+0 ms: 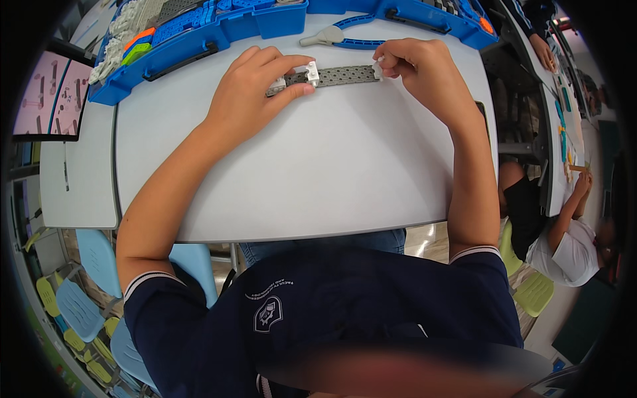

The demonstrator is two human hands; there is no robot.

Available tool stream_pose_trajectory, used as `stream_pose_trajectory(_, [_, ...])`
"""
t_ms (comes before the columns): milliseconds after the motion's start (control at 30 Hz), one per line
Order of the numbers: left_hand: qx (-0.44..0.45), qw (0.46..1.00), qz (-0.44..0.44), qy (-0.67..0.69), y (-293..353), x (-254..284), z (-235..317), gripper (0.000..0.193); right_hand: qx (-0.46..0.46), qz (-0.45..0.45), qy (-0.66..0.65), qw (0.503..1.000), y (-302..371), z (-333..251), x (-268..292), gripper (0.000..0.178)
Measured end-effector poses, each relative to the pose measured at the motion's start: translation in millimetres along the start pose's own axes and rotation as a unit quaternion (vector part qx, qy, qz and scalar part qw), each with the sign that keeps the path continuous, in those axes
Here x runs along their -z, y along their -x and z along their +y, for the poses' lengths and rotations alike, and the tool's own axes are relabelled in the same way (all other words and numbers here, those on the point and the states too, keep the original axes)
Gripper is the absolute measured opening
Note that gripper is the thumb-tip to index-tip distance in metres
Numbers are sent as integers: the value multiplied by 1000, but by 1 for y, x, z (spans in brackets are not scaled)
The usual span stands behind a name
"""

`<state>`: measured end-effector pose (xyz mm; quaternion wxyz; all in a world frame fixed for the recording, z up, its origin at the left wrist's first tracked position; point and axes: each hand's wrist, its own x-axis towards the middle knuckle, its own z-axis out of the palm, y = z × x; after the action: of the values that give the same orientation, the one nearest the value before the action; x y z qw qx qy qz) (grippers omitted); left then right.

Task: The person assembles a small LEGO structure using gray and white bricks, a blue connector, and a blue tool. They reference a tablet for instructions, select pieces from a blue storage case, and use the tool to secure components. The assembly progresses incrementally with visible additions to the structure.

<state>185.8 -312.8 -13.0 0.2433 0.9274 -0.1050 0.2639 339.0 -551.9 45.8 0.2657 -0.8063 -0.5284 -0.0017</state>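
Note:
A long grey perforated construction beam lies across the far part of the white table, between my hands. My left hand is closed at its left part, thumb and index finger pinching a white connector block that sits across the beam. Another white piece shows partly under the left fingers. At the beam's right end, my right hand pinches a small white connector; the fingertips partly hide it. Just beyond the beam lies a pliers-like tool with blue handles and grey jaws.
Blue bins of white, grey, blue, orange and green parts line the table's far edge. A screen with pictures of parts stands at the left. At the right, another person sits by a second table. Blue chairs stand at lower left.

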Motion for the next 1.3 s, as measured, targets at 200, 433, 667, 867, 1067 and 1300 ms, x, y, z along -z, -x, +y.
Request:
stream_pose_trajectory(200, [2,1000,1,2,1,1,0,34,-10,-20,-18,1000,-1,2,-1,14])
stream_pose_trajectory(433, [-1,1000,2,4,0,-1,-1,34,2,4,-13,1000,1,3,-4,10])
stream_pose_trajectory(667, [0,1000,-5,6,0,2,0,35,-4,20,14,1000,8,-5,-4,12])
stream_pose_trajectory(867, [1,1000,4,11,1,-1,-3,30,-29,43,29,998,7,-5,-7,17])
stream_pose_trajectory(1067, [1,1000,-6,12,2,0,-3,25,-49,101,8,994,5,-8,-7,11])
stream_pose_trajectory(1300, [16,999,-25,22,3,2,-1,24,-38,17,13,999,8,-18,-5,15])
